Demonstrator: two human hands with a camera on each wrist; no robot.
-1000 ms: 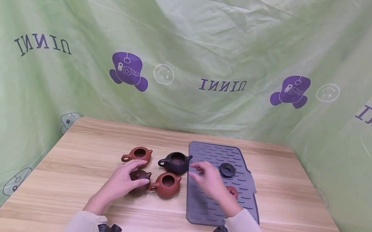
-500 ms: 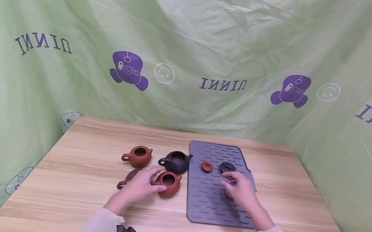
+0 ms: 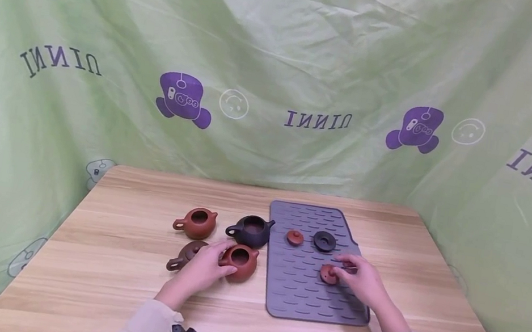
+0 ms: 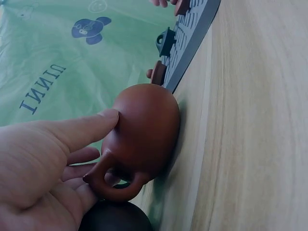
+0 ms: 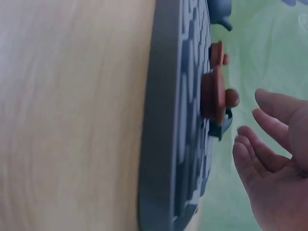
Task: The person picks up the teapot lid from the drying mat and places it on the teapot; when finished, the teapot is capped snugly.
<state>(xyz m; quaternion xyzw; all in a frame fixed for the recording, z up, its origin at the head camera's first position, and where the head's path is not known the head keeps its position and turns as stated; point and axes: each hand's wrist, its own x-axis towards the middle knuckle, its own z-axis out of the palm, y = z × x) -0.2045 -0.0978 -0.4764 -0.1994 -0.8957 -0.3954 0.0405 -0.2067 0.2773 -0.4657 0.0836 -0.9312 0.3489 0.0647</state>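
Observation:
My left hand (image 3: 201,271) is at the red teapot (image 3: 243,266), which has no lid on. In the left wrist view its thumb (image 4: 103,122) lies on the pot's side, with the other fingers behind the loop handle (image 4: 113,190). On the grey mat (image 3: 292,302) is a red lid (image 3: 329,275), knob up. My right hand (image 3: 361,278) hovers beside that lid, and the right wrist view shows a gap between the spread fingers and the knob (image 5: 232,97). A smaller reddish lid (image 3: 295,237) and a black lid (image 3: 324,242) lie farther back on the mat.
A dark brown teapot (image 3: 188,252), lid on, stands left of the red one, partly behind my left hand. Behind are an orange-brown teapot (image 3: 200,225) and a black teapot (image 3: 255,236), both lidless. Green printed cloth (image 3: 283,48) hangs around the wooden table (image 3: 103,256).
My left hand has shifted right, from the dark brown teapot to the red one. My right hand has moved right and nearer, from the mat's left part to beside the red lid.

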